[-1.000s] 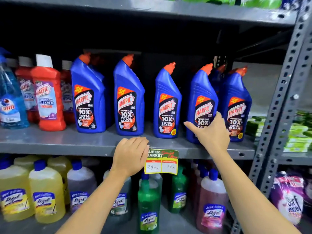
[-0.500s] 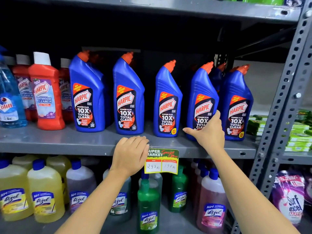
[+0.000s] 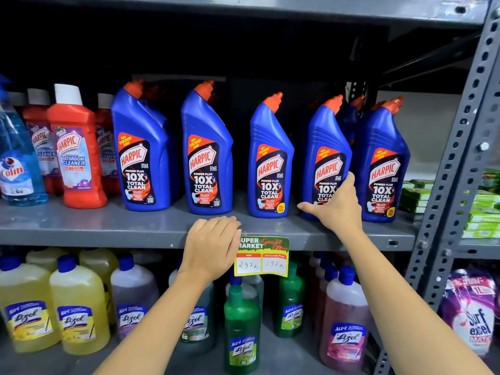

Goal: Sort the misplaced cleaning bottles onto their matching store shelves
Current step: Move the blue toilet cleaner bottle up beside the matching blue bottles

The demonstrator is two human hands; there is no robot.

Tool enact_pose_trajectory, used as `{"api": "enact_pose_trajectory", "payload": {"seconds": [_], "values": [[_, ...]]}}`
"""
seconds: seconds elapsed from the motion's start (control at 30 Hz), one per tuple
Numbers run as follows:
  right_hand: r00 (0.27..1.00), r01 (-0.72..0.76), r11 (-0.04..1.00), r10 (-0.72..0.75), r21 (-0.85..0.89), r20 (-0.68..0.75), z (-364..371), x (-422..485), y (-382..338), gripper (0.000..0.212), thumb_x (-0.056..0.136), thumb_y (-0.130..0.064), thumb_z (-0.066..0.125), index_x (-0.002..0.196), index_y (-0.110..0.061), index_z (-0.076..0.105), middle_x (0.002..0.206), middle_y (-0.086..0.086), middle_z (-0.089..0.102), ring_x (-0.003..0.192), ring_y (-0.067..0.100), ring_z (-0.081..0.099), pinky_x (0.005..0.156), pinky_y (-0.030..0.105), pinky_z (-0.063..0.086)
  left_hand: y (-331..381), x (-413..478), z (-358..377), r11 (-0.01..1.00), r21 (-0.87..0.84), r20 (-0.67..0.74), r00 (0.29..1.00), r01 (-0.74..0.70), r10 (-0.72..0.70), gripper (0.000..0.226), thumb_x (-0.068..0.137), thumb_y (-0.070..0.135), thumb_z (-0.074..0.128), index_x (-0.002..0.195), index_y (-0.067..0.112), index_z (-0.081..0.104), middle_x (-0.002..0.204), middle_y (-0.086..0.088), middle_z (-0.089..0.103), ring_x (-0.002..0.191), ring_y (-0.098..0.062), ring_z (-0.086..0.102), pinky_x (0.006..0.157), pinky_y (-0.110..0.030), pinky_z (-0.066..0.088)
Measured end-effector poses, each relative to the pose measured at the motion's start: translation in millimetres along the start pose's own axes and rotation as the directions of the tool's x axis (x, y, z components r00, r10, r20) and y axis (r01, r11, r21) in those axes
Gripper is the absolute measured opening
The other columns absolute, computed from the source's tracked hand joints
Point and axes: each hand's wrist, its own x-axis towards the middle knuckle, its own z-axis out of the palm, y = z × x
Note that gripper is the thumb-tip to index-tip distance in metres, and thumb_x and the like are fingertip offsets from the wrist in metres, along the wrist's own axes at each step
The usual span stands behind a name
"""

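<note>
Several blue Harpic toilet-cleaner bottles with orange caps stand in a row on the grey middle shelf [image 3: 108,228]. My right hand [image 3: 335,209] wraps the lower part of the fourth blue Harpic bottle [image 3: 326,147]. Its thumb is spread to the left and its fingers reach between that bottle and the fifth bottle [image 3: 381,158]. The gripped bottle stands upright on the shelf. My left hand [image 3: 212,246] lies palm down on the shelf's front edge, holding nothing, just left of a yellow price tag [image 3: 262,257].
Red Harpic bathroom-cleaner bottles [image 3: 77,147] and a blue Colin spray bottle [image 3: 19,163] stand at the left. Lizol bottles in yellow [image 3: 78,307], green [image 3: 240,328] and pink [image 3: 343,320] fill the lower shelf. A perforated grey upright [image 3: 454,171] stands on the right, with green packets [image 3: 484,212] beyond it.
My right hand has shifted a little on the fourth blue bottle. My left hand has stayed on the shelf edge. The view has drifted slightly.
</note>
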Motion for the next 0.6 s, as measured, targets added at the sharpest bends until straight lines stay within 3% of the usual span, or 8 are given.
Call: {"api": "enact_pose_trajectory", "payload": {"seconds": [0.2,0.43,0.6], "values": [[1.000,-0.009,1.000,0.009,0.020,0.008,-1.2,-1.5,-0.4,0.126,0.056,-0.037,0.094,0.151,-0.013,0.015,0.142,0.011,0.047,0.125,0.036,0.053,0.099,0.049,0.045,1.2,-0.3,-1.9,1.000,-0.014,0.004,1.000,0.008,-0.008,0.030,0.092,0.021,0.047,0.093,0.007,0.073,0.095,-0.006,0.076,0.088,-0.023,0.071,0.064,-0.036,0.052],[1.000,-0.006,1.000,0.007,-0.022,0.022,-0.6,-7.7,4.2,0.137,0.062,-0.047,0.089,0.157,-0.017,-0.004,0.147,0.018,0.039,0.127,0.039,0.050,0.099,0.050,0.044,4.6,-0.5,-6.2,0.998,-0.028,0.065,0.996,0.058,-0.056,0.032,0.093,0.022,0.044,0.097,0.007,0.073,0.098,-0.006,0.075,0.092,-0.023,0.071,0.067,-0.037,0.051],[0.997,0.016,1.000,-0.017,-0.013,-0.070,1.0,-12.7,6.5,0.131,0.068,-0.051,0.084,0.157,-0.013,-0.004,0.151,0.020,0.033,0.122,0.042,0.053,0.092,0.048,0.047,10.7,-3.0,-11.3,0.976,-0.114,0.121,0.978,0.185,-0.171,0.039,0.097,0.026,0.038,0.108,0.008,0.071,0.113,-0.006,0.072,0.107,-0.024,0.066,0.087,-0.038,0.043]]}}
